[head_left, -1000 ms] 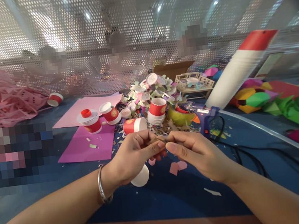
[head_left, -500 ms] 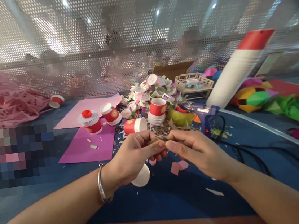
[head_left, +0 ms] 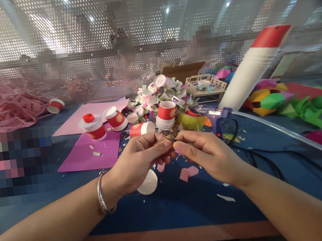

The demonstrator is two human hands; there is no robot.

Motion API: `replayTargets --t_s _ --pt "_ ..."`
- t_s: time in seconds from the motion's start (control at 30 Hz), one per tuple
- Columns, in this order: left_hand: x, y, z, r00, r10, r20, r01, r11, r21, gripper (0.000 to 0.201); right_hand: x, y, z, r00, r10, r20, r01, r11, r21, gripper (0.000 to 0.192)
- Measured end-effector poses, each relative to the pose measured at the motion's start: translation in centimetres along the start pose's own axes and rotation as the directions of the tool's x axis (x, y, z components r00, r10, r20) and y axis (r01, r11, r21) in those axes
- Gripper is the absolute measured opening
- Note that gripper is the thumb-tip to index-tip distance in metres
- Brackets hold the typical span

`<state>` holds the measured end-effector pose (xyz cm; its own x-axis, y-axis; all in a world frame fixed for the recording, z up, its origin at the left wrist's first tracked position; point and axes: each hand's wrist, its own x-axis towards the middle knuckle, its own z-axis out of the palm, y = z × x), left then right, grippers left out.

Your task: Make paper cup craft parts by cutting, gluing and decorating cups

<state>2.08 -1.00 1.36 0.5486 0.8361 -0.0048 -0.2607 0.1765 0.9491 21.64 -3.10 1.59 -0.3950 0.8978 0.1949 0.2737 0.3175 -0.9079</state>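
Note:
Both my hands meet in the middle, above the table. My left hand (head_left: 142,158) pinches one end of a thin brown strip (head_left: 169,138) between thumb and fingers. The strip's other end is between the thumb and fingers of my right hand (head_left: 212,157). Its material cannot be made out, and the fingers hide most of it. Under my left hand lies a white round disc (head_left: 147,182). Small pink paper pieces (head_left: 184,174) are on the table below the fingertips. A red and white paper cup (head_left: 142,129) lies on its side just beyond my left hand.
Behind the hands rises a heap of paper scraps (head_left: 149,96). A blue glue gun (head_left: 218,119) with a black cable (head_left: 271,161) sits to the right, near a leaning cup stack (head_left: 251,72). Purple paper (head_left: 77,158) and a lidded cup (head_left: 96,132) are left.
The whole view has shifted slightly, with the table and objects sitting a little higher and further left. Both hands keep their pinch on the brown strip, with little other movement.

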Motion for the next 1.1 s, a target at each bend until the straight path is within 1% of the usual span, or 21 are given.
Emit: replayTargets --t_s 0.17,0.3,0.47,0.57,0.67,0.8,0.93,1.1 --pt "-0.13 -0.37 0.05 1.0 0.021 0.009 -0.021 0.998 0.052 0.026 -0.28 0.07 -0.02 1.0 0.003 0.009 -0.003 0.999 -0.034 0.04" --pt "-0.21 -0.41 0.1 1.0 0.02 0.008 -0.021 0.998 0.06 0.03 -0.4 0.09 -0.11 1.0 -0.002 0.02 0.003 0.998 -0.058 0.041" --pt "-0.1 -0.27 0.09 0.999 0.007 0.037 -0.008 1.0 0.014 0.027 -0.37 0.01 -0.11 1.0 -0.005 0.016 0.006 0.999 -0.054 0.042" --pt "-0.05 -0.36 0.14 0.999 -0.006 0.031 0.007 1.0 -0.013 0.028 -0.39 0.05 -0.07 1.0 -0.008 0.011 0.009 0.998 -0.061 0.041" --pt "-0.08 -0.46 0.18 1.0 0.004 0.026 -0.004 1.0 0.008 0.029 -0.45 0.07 -0.02 1.0 -0.017 0.008 0.017 0.999 -0.05 0.041" --pt "-0.11 -0.51 0.13 0.999 0.022 0.023 -0.023 0.999 0.028 0.03 -0.5 0.09 -0.01 1.0 0.009 0.007 -0.008 0.999 -0.034 0.041" --pt "-0.03 -0.72 0.07 1.0 0.006 0.029 -0.007 0.999 0.044 0.035 -0.39 0.12 0.04 0.999 0.023 0.022 -0.023 1.0 -0.021 0.039" --pt "-0.05 -0.97 0.15 0.999 -0.02 0.049 0.018 0.998 0.053 0.041 -0.31 -0.13 0.11 0.999 -0.011 0.051 0.012 1.0 -0.013 0.036"
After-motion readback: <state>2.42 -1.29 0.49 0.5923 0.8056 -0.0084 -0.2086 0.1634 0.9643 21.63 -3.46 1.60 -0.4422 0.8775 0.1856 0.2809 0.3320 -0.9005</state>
